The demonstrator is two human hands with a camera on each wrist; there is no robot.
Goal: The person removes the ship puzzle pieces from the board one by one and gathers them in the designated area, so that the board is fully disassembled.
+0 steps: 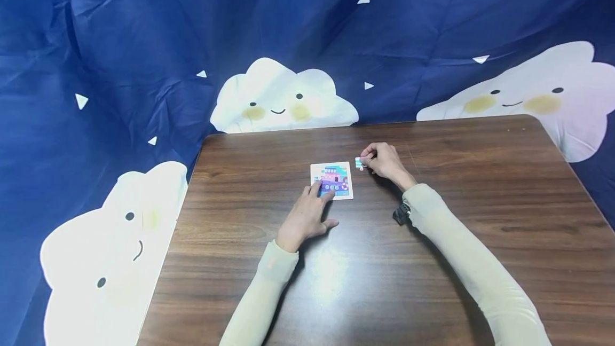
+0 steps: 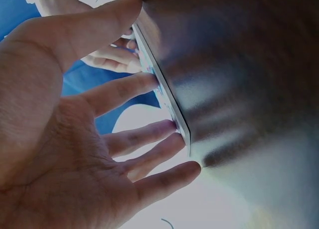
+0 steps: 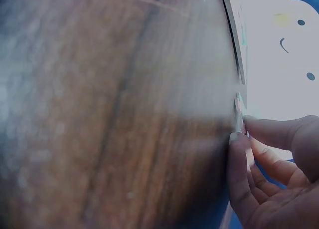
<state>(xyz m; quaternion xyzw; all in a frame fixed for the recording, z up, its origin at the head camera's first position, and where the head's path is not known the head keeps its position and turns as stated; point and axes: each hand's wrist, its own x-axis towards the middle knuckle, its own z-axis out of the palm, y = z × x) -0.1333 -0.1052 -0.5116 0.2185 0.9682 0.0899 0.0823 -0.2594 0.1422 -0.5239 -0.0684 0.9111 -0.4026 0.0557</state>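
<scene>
A square picture puzzle (image 1: 350, 178) with a white border and a pink and purple ship lies flat on the table. My left hand (image 1: 307, 215) touches its lower left part with spread, nearly straight fingers; the thumb sits apart from it. From the left wrist, the puzzle's thin edge (image 2: 167, 94) shows beside the fingertips. Just right of the puzzle, my right hand (image 1: 386, 162) pinches a small puzzle piece (image 1: 358, 163) between thumb and fingers. The right wrist view shows this piece (image 3: 239, 107) edge-on, near the puzzle's side (image 3: 235, 37). Fingers partly cover the piece.
The brown wooden table (image 1: 230, 196) extends around both hands. Behind its far edge hangs a blue cloth (image 1: 158, 31) printed with white clouds and triangles. A black object (image 1: 401, 213) is at the right sleeve's cuff.
</scene>
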